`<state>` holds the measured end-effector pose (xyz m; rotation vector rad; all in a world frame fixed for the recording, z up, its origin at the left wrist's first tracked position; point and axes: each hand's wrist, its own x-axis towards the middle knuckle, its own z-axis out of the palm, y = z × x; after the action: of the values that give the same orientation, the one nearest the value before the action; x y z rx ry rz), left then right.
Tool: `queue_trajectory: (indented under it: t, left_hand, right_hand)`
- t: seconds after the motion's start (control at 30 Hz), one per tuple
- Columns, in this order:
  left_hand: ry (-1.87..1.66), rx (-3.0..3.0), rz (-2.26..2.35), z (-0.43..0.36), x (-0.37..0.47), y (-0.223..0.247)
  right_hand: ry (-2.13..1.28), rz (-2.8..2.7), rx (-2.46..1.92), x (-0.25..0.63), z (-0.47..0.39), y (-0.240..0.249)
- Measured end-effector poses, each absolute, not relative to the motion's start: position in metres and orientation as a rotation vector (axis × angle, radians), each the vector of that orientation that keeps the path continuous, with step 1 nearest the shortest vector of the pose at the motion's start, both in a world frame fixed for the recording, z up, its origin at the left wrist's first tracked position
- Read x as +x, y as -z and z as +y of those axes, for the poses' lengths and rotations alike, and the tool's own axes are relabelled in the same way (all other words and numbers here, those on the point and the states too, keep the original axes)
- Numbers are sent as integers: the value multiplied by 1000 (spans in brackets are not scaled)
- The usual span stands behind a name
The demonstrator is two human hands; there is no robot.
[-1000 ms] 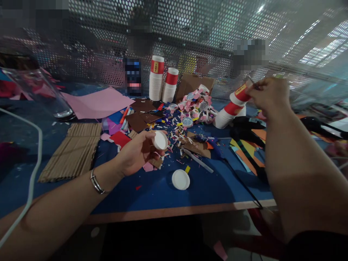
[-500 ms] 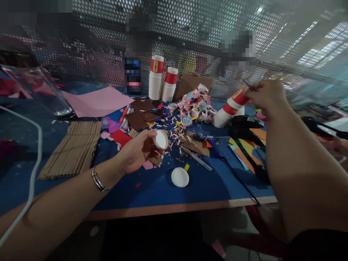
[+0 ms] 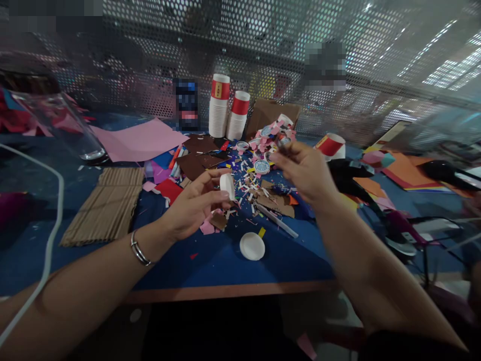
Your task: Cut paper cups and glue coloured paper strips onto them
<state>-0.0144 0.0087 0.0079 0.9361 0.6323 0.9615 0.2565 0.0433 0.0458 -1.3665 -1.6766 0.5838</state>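
My left hand holds a small, shallow white paper cup base edgewise between thumb and fingers, above the littered middle of the table. Another white cup base lies on the blue tabletop, below and to the right of that hand. My right hand is closed in a pinch in front of a heap of small cup pieces with pink paper and blue globe-patterned discs. What its fingertips hold, if anything, cannot be made out. Behind that wrist, a red-banded paper cup is partly hidden.
Two stacks of paper cups stand at the back. Paper scraps, a white stick-like tool and brown card litter the middle. Corrugated cardboard and pink paper lie left, near a glass jar. A white cable crosses the left side.
My right hand has moved left and down from the leaning red-banded cups to the heap; the thin metal tool in its fingers no longer shows clearly. My left hand has turned the cup base edge-on.
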Motion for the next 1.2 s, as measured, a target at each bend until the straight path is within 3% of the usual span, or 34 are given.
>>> queue_trajectory:
  t: [0.2,1.2]
  left_hand:
    - [-1106,1260,655,11,-15,-3]
    - [-1135,1910,839,15,-27,2]
  right_hand:
    - [-992,-1698,-1245,204,-2,-31]
    - [-941,-1914,-1288,207,-10,-21]
